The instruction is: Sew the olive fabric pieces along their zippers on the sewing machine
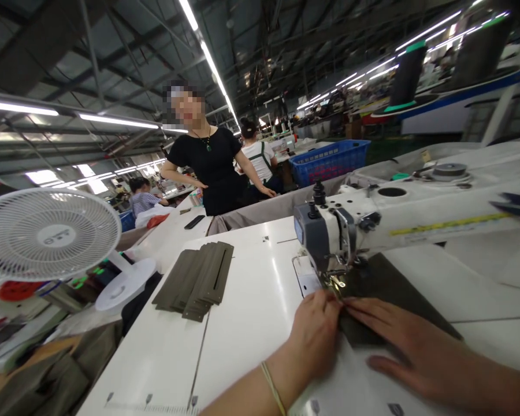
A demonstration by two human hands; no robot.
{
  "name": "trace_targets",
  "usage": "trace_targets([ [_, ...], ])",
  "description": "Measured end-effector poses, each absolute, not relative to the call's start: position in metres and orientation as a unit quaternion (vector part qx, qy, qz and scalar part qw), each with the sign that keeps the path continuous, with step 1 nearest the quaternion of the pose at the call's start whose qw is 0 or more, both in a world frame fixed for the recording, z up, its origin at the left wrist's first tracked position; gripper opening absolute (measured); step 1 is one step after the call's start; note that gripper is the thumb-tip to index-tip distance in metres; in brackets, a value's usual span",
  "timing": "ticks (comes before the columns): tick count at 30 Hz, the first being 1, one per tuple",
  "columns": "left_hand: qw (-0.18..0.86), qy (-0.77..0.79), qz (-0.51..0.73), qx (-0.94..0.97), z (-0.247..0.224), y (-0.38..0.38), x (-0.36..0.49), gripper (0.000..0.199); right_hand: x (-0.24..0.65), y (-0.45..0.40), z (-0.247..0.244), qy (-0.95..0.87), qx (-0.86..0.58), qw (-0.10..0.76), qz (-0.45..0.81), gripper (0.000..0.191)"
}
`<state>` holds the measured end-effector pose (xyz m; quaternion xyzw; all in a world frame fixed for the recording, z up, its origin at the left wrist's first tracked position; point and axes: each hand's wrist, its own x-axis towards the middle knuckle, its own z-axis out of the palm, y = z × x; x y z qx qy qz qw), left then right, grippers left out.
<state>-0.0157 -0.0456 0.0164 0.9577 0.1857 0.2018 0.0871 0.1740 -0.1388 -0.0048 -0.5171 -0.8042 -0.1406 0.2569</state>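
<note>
Under the head of a white and grey sewing machine (pixel 325 231) lies a dark olive fabric panel (pixel 398 289). My left hand (pixel 316 329), with a thin band at its wrist, has its fingers closed on the panel's near left edge, just in front of the presser foot. Its fingertips partly hide that edge. My right hand (pixel 407 341) rests flat on the fabric with fingers stretched out and thumb apart. To the left on the white table (pixel 251 289) is a fanned stack of olive fabric pieces (pixel 195 277), some with a slit.
A white fan (pixel 56 237) stands at the left, above crumpled olive cloth (pixel 47 375). Beyond the table are a phone (pixel 194 222), a standing person in black (pixel 212 167) and a blue crate (pixel 329 162). Scissors (pixel 515 205) lie on the machine arm at right.
</note>
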Motion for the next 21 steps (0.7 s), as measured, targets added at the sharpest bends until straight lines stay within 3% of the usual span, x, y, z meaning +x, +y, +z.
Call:
trace_targets([
  [5,0.122,0.175,0.201,0.956,0.019,-0.049,-0.023,0.028,0.168,-0.144,-0.009,-0.814,-0.46,0.28,-0.217,0.032],
  [11,0.053,0.162,0.162,0.972,0.011,-0.054,-0.018,0.023,0.162,-0.139,-0.015,-0.801,-0.463,0.296,-0.239,0.035],
  [21,0.003,0.14,0.22,0.965,0.0,-0.04,-0.017,0.023,0.16,-0.13,-0.016,-0.787,-0.471,0.29,-0.274,0.043],
])
